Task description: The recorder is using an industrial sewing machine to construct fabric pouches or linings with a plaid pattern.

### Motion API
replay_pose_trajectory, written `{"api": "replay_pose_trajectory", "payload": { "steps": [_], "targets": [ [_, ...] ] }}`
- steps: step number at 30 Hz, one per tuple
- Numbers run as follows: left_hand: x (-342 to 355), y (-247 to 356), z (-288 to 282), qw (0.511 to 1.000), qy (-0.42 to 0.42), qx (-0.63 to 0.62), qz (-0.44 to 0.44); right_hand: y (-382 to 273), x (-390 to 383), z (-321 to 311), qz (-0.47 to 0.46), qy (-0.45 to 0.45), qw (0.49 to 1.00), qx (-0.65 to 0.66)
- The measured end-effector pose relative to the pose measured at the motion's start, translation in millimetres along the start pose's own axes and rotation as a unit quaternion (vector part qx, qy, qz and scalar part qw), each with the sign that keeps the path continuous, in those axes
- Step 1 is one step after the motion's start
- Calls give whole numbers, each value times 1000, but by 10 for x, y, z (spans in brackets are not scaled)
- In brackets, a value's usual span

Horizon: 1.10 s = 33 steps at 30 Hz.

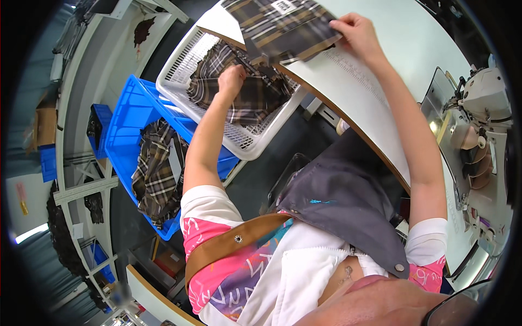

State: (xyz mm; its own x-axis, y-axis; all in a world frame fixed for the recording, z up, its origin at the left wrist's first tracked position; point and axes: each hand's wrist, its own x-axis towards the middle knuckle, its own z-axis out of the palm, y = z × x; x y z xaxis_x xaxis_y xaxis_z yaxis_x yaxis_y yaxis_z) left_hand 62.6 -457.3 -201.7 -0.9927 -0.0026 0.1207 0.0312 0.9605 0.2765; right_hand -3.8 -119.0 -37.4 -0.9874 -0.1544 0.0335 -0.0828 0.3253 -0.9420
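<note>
My right hand (359,37) pinches the edge of a brown and black plaid fabric piece (288,30) at the far table edge. A white label sits on this piece, and its lower edge hangs past the table's brown rim. My left hand (232,80) reaches into a white plastic basket (247,152), its fingers closed on a plaid fabric piece (247,100) lying in the pile there. The fingertips of that hand are partly hidden.
Left of the white basket stands a blue crate (122,127) with more plaid fabric (157,168) inside. The white table (370,81) bears ruler-like markings. A sewing machine (486,100) stands at the right. White shelving (68,108) runs along the left.
</note>
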Motion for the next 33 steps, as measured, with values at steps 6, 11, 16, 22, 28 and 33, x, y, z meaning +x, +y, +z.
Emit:
{"api": "replay_pose_trajectory", "payload": {
  "steps": [6, 11, 16, 22, 28, 33],
  "targets": [
    [-145, -90, -229, 994, -73, -28, 78, -520, -357, -178, -153, 143, 971, 116],
    [-148, 68, -104, 994, -62, 32, 89, -414, -1219, -770, 62, 144, 963, 218],
    [-108, 13, 44, 981, -83, 108, 138, 230, -1825, -1459, 114, 205, 971, 53],
    [-113, -325, -564, 965, -111, -220, -89, 569, -2063, -1660, 53, 238, 964, 107],
    [-638, 54, -2192, 887, 110, -442, -73, 462, -2044, -1629, 54, 282, 953, 98],
    [-380, 1317, -2993, 954, 125, -235, 138, 475, -2104, -1592, 91, 249, 931, 252]
  ]
}}
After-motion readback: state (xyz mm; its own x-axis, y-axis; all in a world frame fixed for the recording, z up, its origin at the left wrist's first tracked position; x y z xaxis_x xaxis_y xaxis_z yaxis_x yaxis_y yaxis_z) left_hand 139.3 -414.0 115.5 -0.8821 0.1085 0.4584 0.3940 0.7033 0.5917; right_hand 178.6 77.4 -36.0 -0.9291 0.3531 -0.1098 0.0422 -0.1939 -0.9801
